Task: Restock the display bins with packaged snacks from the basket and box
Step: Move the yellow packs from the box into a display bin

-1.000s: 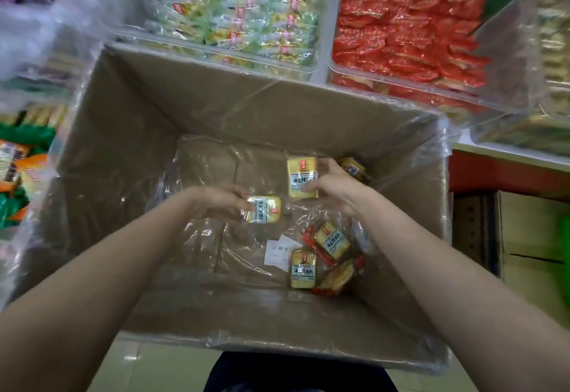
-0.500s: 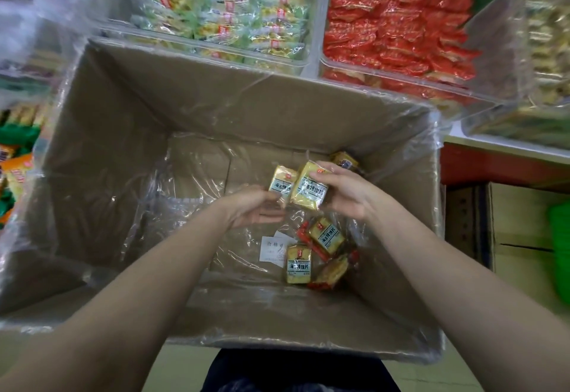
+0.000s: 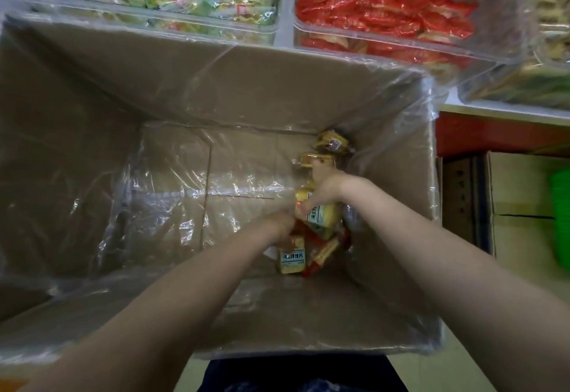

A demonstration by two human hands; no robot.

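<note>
The right hand (image 3: 328, 186) clutched several yellow packets (image 3: 324, 216) under its fingers; another packet (image 3: 292, 258) lay just beneath the left hand (image 3: 279, 229), grip unclear. Both hands had dropped lower into the box (image 3: 92, 114).

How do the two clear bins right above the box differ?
The left bin holds pale green and yellow packets; the right bin holds bright red ones. The left bin's packets look see-through and mixed in colour; the right bin's look solid and uniform. Both are clear plastic, well filled, and sit side by side just beyond the cardboard box.
</note>
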